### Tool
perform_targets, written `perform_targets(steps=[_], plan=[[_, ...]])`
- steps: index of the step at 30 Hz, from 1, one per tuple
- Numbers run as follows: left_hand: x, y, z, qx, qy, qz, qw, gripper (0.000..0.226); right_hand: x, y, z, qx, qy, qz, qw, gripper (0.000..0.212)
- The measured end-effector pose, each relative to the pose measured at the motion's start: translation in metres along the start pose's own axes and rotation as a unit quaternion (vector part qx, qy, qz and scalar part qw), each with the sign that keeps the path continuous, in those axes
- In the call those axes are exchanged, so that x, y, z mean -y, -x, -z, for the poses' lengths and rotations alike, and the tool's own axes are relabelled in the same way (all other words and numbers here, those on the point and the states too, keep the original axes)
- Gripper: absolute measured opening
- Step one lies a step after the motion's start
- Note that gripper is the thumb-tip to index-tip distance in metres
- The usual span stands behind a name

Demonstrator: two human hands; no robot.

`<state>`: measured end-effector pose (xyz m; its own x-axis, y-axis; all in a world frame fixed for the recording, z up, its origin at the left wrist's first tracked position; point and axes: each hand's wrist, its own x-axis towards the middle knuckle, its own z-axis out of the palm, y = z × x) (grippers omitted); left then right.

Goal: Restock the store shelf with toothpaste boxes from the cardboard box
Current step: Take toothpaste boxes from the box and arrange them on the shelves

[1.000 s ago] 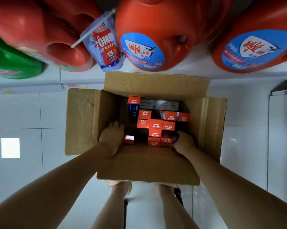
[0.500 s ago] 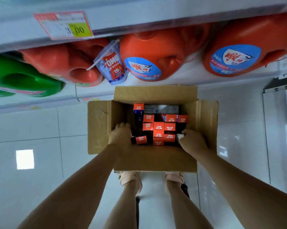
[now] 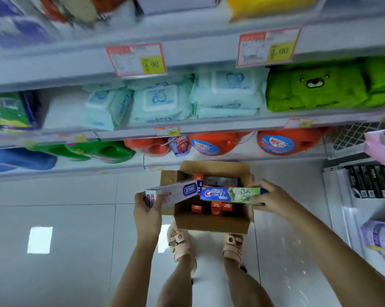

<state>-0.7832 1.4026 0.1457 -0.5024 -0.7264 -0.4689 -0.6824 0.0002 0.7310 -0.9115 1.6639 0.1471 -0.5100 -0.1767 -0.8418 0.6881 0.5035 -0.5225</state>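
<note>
An open cardboard box (image 3: pixel 211 220) stands on the white tiled floor in front of the store shelf (image 3: pixel 209 126). Several red toothpaste boxes (image 3: pixel 216 207) stand on end inside it. My left hand (image 3: pixel 148 207) grips the end of a white and blue toothpaste box (image 3: pixel 178 191), held above the carton's left side. My right hand (image 3: pixel 269 197) grips the right end of a blue and green Crest toothpaste box (image 3: pixel 230 194), held level over the carton's opening. The two boxes nearly meet end to end.
The bottom shelf holds orange detergent jugs (image 3: pixel 216 144) and green ones (image 3: pixel 103 151). Wet-wipe packs (image 3: pixel 160 103) and green packs (image 3: pixel 315 87) fill the shelf above. A second rack with dark boxes (image 3: pixel 369 180) stands at right. My sandalled feet (image 3: pixel 205 244) are just behind the carton.
Both hands have come up out of the carton, each lifting a long toothpaste box. The view has tilted up, so higher shelves now show.
</note>
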Motion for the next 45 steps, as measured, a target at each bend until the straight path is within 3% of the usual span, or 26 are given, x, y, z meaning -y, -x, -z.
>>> perform_targets(steps=[6, 12, 15, 17, 18, 20, 23, 27, 33, 37, 45], plan=[[-0.067, 0.044, 0.067, -0.111, 0.19, 0.039, 0.975, 0.026, 0.062, 0.104, 0.055, 0.114, -0.172, 0.039, 0.978, 0.044], [-0.122, 0.081, 0.116, -0.103, 0.316, 0.073, 0.94, 0.032, 0.102, 0.168, 0.069, 0.232, -0.253, 0.073, 0.936, 0.077], [-0.147, 0.099, 0.131, -0.046, 0.342, 0.077, 0.935, 0.025, 0.126, 0.192, 0.064, 0.254, -0.276, 0.096, 0.922, 0.066], [-0.163, 0.106, 0.139, -0.016, 0.375, 0.086, 0.923, 0.022, 0.134, 0.191, 0.069, 0.295, -0.336, 0.138, 0.884, 0.042], [-0.17, 0.108, 0.143, -0.006, 0.395, 0.095, 0.914, 0.024, 0.134, 0.188, 0.072, 0.316, -0.363, 0.158, 0.862, 0.043], [-0.186, 0.11, 0.152, 0.019, 0.417, 0.104, 0.903, 0.028, 0.149, 0.204, 0.065, 0.307, -0.354, 0.182, 0.864, 0.043], [-0.211, 0.119, 0.162, 0.075, 0.407, 0.096, 0.905, 0.022, 0.176, 0.24, 0.054, 0.261, -0.297, 0.197, 0.897, 0.065], [-0.246, 0.135, 0.167, 0.141, 0.406, 0.094, 0.898, 0.013, 0.195, 0.277, 0.037, 0.187, -0.262, 0.229, 0.919, 0.067], [-0.305, 0.145, 0.18, 0.167, 0.412, 0.033, 0.895, 0.012, 0.221, 0.327, 0.035, 0.123, -0.19, 0.258, 0.939, 0.081], [-0.344, 0.154, 0.184, 0.177, 0.448, -0.012, 0.876, 0.019, 0.241, 0.365, 0.028, 0.149, -0.138, 0.292, 0.935, 0.052], [-0.412, 0.184, 0.17, 0.208, 0.549, -0.113, 0.802, 0.048, 0.266, 0.401, 0.002, 0.126, -0.213, 0.349, 0.904, 0.046]])
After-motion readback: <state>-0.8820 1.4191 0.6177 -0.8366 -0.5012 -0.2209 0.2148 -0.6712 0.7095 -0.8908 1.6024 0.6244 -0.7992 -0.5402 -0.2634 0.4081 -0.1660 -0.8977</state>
